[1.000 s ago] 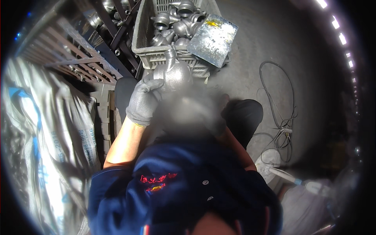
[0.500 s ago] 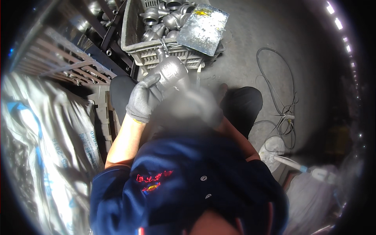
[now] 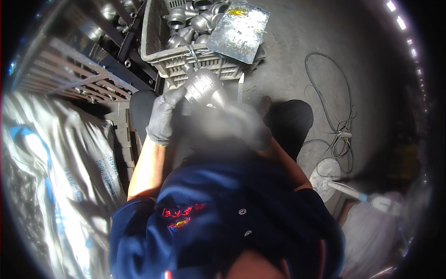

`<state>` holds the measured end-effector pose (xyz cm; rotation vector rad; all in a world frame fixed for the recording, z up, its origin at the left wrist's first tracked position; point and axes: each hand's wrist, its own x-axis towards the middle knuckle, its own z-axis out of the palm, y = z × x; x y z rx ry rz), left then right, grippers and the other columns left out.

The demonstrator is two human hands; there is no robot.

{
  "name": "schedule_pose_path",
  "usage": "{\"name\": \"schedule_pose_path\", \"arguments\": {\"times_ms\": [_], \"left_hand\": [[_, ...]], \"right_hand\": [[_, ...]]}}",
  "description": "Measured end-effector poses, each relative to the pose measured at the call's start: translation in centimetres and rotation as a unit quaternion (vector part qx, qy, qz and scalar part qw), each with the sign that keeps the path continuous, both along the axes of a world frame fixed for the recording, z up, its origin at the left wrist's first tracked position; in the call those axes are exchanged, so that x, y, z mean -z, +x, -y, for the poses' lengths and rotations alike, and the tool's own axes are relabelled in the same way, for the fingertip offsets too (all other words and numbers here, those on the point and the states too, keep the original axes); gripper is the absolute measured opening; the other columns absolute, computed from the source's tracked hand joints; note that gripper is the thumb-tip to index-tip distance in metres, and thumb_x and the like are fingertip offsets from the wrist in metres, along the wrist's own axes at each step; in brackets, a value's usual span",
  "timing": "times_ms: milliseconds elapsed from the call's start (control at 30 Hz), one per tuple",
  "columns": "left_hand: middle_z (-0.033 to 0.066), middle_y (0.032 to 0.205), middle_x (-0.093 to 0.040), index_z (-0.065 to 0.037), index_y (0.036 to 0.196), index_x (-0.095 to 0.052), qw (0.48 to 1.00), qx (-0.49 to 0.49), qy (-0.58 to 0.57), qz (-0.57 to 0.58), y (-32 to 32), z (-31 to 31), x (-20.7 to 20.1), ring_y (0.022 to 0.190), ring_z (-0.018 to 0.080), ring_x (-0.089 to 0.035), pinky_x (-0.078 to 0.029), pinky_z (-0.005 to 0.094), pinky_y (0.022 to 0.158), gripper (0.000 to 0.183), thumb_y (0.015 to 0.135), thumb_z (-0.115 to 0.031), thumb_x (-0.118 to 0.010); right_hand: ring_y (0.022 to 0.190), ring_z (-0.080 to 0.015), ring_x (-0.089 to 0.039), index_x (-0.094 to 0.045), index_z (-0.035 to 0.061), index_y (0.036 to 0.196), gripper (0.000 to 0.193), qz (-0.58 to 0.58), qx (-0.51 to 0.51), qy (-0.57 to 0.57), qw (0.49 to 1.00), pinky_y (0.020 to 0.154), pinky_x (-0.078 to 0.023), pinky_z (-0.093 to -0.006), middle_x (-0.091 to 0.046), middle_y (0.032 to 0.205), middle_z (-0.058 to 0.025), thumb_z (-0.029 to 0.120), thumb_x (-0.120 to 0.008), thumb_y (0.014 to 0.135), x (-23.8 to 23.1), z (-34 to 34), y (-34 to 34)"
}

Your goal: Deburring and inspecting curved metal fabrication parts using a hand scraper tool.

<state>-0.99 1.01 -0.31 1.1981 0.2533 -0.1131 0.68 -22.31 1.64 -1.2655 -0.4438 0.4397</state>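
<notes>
Held up before the knees, just short of a grey plastic crate (image 3: 174, 56): one silvery metal fitting (image 3: 202, 86), round-bodied, turned with its narrow neck toward the crate; gripped at its left side by the gloved left hand (image 3: 161, 118), with fingers bent in and closed on it, as far as shows; impossible to tell the opening or hold of the right hand (image 3: 259, 133), mostly lost in a blurred patch over the fitting's near end.

Probably partway through handling this single piece; not yet set down; heaped in the crate, many like fittings (image 3: 202, 22), with no way to tell finished from unfinished, nor to count the remainder.

Tightest ahead, at the crate's near rim, and at its right corner, under a tilted metal sheet (image 3: 241, 32) jutting past the edge; hemmed in on the left by a slatted metal rack (image 3: 83, 76) and pale sacking (image 3: 69, 162); roomier to the right, over grey floor (image 3: 288, 69), though crossed by a loose cable (image 3: 344, 135) beyond the right knee (image 3: 292, 118).
</notes>
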Motion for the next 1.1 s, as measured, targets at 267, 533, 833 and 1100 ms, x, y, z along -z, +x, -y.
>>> {"name": "schedule_pose_path", "arguments": {"times_ms": [267,533,833,1100], "left_hand": [[0.0108,0.113,-0.055,0.001,0.132,-0.033,0.986,-0.065,-0.099,0.119,0.8,-0.2,-0.1,0.107,0.0181,-0.052,-0.041,0.0321,0.093,0.059,0.087,-0.025,-0.059],[0.01,0.116,-0.056,-0.003,0.121,-0.049,0.946,0.075,-0.302,0.089,1.1,2.3,-0.3,0.108,0.0213,-0.053,-0.042,0.0342,0.096,0.045,0.091,-0.036,-0.051],[0.0092,0.109,-0.06,-0.007,0.116,-0.051,0.939,-0.077,-0.324,0.086,1.4,1.3,1.4,0.1,0.0199,-0.059,-0.05,0.0364,0.088,0.032,0.094,-0.03,-0.045],[0.0079,0.11,-0.059,-0.006,0.115,-0.051,0.954,-0.121,-0.254,0.101,1.1,1.6,0.2,0.099,0.018,-0.06,-0.051,0.0348,0.087,0.031,0.096,-0.029,-0.041]], "right_hand": [[0.04,-0.0015,-0.024,-0.055,0.0,0.079,0.02,-0.025,-0.032,-0.049,0.998,0.039,-0.018,-0.0203,-0.03,0.048,0.0082,0.017,-0.046,0.087,1.3,1.1,2.6],[0.047,-0.002,-0.037,-0.058,-0.0008,0.087,0.018,-0.188,-0.108,-0.095,0.971,0.043,-0.027,-0.0188,-0.046,0.06,0.0021,0.014,-0.048,0.086,0.4,1.0,3.2],[0.086,-0.0177,-0.06,-0.044,0.0006,0.125,0.045,0.224,0.107,-0.29,0.924,0.076,-0.046,-0.0305,-0.062,0.105,-0.01,0.0,-0.055,0.082,-3.9,1.8,1.0],[0.075,-0.0255,-0.058,-0.059,0.0046,0.114,0.038,0.437,0.004,-0.299,0.848,0.069,-0.048,-0.0342,-0.06,0.085,-0.013,-0.001,-0.054,0.077,-2.3,0.0,0.5]]}}
